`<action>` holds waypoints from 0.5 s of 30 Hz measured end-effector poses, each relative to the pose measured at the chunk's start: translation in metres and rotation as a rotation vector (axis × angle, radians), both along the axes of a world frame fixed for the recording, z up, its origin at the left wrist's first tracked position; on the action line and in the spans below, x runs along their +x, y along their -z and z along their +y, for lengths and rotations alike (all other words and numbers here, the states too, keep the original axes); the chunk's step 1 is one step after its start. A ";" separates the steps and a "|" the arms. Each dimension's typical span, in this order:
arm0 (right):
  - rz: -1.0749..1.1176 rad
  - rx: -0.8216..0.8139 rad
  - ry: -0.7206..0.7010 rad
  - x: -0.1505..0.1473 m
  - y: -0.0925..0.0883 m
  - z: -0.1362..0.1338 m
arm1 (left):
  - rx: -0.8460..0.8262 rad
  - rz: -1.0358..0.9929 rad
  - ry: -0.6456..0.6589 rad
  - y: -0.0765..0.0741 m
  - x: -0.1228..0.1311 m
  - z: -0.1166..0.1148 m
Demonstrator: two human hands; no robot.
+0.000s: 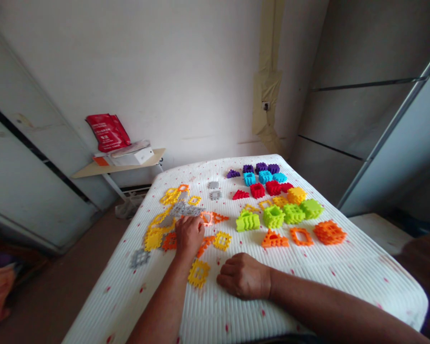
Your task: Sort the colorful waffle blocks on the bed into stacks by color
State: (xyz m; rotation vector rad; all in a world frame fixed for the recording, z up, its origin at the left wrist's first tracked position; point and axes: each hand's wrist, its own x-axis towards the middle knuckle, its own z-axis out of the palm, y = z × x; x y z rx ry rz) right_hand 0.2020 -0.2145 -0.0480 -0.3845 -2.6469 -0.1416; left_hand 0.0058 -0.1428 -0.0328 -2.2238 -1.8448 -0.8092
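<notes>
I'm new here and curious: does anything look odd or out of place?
The wrinkled tan covering around the wall socket looks makeshift against the plain wall. Also, the jumbled pieces by the left hand look untidy beside the colour-grouped rows on the right.

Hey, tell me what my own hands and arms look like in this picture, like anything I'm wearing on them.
Your left hand and right hand are both ungloved. The left forearm and right forearm are bare as far as the view reaches, with no sleeve, watch or bracelet visible. Some fingers are partly hidden, so I can't rule out a ring.
</notes>
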 end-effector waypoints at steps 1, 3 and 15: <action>-0.001 -0.001 -0.003 0.000 0.000 0.000 | -0.003 -0.061 0.013 0.001 -0.001 0.001; -0.003 -0.004 -0.004 0.000 0.001 0.000 | -0.013 -0.165 0.027 0.002 -0.003 0.002; 0.298 -0.118 0.323 0.007 -0.028 0.017 | -0.135 -0.856 0.065 -0.004 0.015 -0.036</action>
